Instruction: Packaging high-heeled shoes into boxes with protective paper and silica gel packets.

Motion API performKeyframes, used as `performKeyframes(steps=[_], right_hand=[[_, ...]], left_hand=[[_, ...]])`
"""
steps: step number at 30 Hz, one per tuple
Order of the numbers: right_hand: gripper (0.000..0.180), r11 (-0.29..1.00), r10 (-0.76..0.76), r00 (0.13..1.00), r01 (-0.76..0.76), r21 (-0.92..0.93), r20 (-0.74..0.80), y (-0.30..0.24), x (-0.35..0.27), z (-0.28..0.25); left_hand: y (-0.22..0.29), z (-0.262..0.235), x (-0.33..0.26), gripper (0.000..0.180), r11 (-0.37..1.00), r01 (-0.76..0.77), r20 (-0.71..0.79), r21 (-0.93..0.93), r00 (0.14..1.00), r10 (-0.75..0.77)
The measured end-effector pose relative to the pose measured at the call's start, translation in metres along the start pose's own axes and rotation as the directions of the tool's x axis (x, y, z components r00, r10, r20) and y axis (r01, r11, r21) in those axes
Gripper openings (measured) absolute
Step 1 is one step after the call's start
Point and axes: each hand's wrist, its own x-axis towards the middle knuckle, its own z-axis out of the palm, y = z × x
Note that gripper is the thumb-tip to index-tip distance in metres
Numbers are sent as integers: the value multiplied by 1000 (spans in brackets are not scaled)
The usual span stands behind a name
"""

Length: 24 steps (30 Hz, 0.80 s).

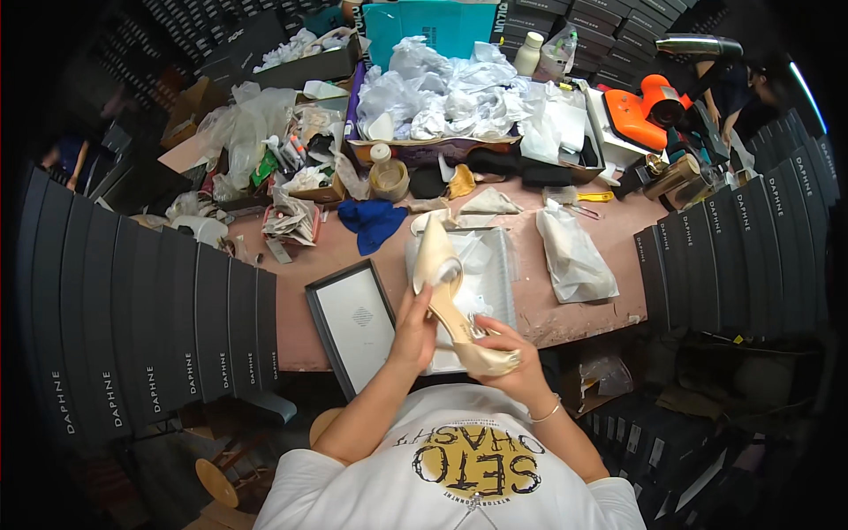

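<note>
Dark grey shoeboxes (181, 318) flank a scuffed pink counter (291, 322). Above an open pale box (501, 283), the left hand (415, 331) has its grip closed on a glossy cream pointed-toe shoe's (453, 316) forepart, the right hand (517, 364) its heel end; the underside is hidden.

Pale capitals mark the grey boxes (168, 309) left of the table (299, 340) and dark boxes (746, 252) right of it; dark lettering crosses the white shirt (473, 464) at its near edge.

A worn pinkish worktable (617, 231) carries a dark-rimmed shoebox lid (347, 334), an open shoebox (507, 276) just beside it, a white paper-wrapped bundle (579, 261) and a crumpled blue cloth (371, 224).
</note>
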Motion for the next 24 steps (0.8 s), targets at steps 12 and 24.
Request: performKeyframes(steps=[12, 24], right_hand=[[62, -125, 557, 825, -33, 992, 98, 55, -42, -9], [59, 215, 537, 844, -154, 964, 15, 35, -34, -6]], left_hand=[[7, -30, 19, 38, 866, 432, 128, -251, 902, -413], [4, -43, 40, 28, 874, 397, 117, -280, 918, -380]])
